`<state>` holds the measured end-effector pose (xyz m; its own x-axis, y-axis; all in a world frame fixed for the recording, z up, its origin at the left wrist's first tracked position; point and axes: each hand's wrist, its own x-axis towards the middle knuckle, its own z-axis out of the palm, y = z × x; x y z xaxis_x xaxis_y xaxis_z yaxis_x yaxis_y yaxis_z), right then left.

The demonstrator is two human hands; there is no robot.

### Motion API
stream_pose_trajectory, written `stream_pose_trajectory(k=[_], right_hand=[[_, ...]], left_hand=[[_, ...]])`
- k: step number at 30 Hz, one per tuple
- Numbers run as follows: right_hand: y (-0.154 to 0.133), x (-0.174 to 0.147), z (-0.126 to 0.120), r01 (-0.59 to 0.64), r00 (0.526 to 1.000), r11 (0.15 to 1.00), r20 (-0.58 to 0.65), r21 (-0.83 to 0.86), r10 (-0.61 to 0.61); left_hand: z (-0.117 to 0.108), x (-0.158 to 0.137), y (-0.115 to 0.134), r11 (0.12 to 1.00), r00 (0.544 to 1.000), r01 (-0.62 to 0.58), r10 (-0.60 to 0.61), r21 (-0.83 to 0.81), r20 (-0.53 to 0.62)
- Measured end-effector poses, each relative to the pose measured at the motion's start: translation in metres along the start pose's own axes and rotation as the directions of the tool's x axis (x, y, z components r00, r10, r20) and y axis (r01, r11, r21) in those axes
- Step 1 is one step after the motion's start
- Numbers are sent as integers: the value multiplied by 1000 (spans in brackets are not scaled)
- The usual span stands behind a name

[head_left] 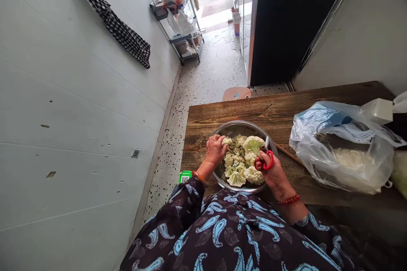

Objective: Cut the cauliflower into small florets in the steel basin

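A metal bowl full of cut cauliflower florets stands on the wooden table, close to my body. My left hand is at the bowl's left side, its fingers closed on a small cauliflower floret. On the right side, my right hand grips scissors with red handles, the blades pointing away from me. A larger cauliflower piece with a pale green stem is right at this hand's fingertips; whether they also pinch it, I cannot tell.
Clear plastic bags with things inside lie on the table at the right. A thin stick lies between bowl and bags. Beyond the table are a pinkish stool and a wheeled cart. A green code card sits at the table's left edge.
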<state>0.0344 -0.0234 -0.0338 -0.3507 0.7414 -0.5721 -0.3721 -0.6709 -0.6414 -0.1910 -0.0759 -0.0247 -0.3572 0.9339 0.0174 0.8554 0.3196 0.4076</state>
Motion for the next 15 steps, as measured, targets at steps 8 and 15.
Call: stream_pose_trajectory(k=[8,15], right_hand=[[4,-4,16,-145,966,984,201,-108,164],[-5,-12,33,-239,924,959,267,-152,273]], left_hand=[[-14,-9,30,840,926,-276,363,-468,106],[-32,-16,39,560,960,90,170,-824,221]])
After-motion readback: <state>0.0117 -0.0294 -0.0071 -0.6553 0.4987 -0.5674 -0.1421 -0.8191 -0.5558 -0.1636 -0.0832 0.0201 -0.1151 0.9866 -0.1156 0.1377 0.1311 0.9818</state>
